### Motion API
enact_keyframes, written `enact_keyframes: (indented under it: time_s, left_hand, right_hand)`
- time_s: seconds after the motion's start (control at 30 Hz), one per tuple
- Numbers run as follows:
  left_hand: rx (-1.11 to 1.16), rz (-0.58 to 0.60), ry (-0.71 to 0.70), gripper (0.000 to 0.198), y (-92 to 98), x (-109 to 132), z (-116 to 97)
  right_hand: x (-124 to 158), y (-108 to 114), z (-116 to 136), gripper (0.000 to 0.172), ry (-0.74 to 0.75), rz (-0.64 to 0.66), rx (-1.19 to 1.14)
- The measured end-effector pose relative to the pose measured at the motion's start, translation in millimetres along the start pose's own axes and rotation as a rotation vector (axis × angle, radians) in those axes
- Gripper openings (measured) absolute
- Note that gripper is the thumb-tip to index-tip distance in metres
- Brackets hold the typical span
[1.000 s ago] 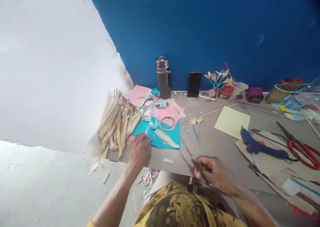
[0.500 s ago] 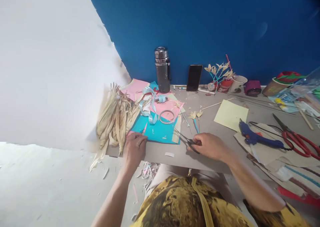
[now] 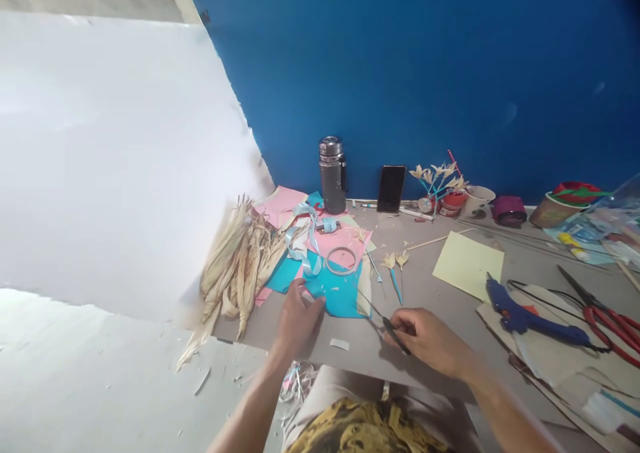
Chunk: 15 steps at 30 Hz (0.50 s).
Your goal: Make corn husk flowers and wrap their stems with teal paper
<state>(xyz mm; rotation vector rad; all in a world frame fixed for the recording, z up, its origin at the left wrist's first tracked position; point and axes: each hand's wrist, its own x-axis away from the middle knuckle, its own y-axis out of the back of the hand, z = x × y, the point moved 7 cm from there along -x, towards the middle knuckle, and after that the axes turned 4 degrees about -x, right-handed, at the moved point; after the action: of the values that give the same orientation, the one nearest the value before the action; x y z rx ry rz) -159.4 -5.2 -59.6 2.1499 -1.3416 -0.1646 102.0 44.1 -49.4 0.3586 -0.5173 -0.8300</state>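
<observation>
My right hand (image 3: 425,340) is closed around the handles of a pair of dark scissors (image 3: 395,336). The thin blades point up and left, toward the cream husk strip (image 3: 365,285) at the right side of a blue sheet (image 3: 335,296). At the sheet's lower left edge is my left hand (image 3: 300,320), thumb and fingers apart, fingertips at the paper. A tape ring (image 3: 341,261) lies on the blue and pink paper. To the right rest two small husk flowers (image 3: 395,263), one with a blue stem. A small white strip (image 3: 339,344) lies near the table's front edge.
Dried corn husks (image 3: 240,266) are heaped at the left, hanging over the edge. Behind stand a flask (image 3: 333,176) and a phone (image 3: 391,188). Rightward are yellow paper (image 3: 469,264), a blue glue gun (image 3: 530,320) and red-handled scissors (image 3: 610,323).
My left hand has moved right along the blue sheet, and its fingers have spread. My right hand still holds the scissors, slightly more to the right. The camera view has tilted up.
</observation>
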Motion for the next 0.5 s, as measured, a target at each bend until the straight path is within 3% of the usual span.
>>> enact_keyframes:
  time_s: [0.1,0.23,0.4,0.5]
  left_hand:
    - [-0.062,-0.058,-0.047,0.043,7.5,-8.4,-5.0]
    - [0.014,-0.012,0.018,0.028,11.0,-9.1,-4.2]
    - [0.154,0.13,0.057,0.041,-9.6,-5.4,-6.5]
    - [0.131,0.143,0.018,0.028,-14.3,-3.5,-6.9]
  right_hand:
    - [-4.9,-8.2,7.6,0.035,0.048,-0.015,0.01]
    - [-9.0,-13.4,7.5,0.035,0.073,-0.061,0.034]
    - [-12.1,-18.1,-1.9,0.034,0.066,-0.035,-0.034]
    - [-11.7,-16.2,-5.1,0.03,0.05,-0.072,-0.069]
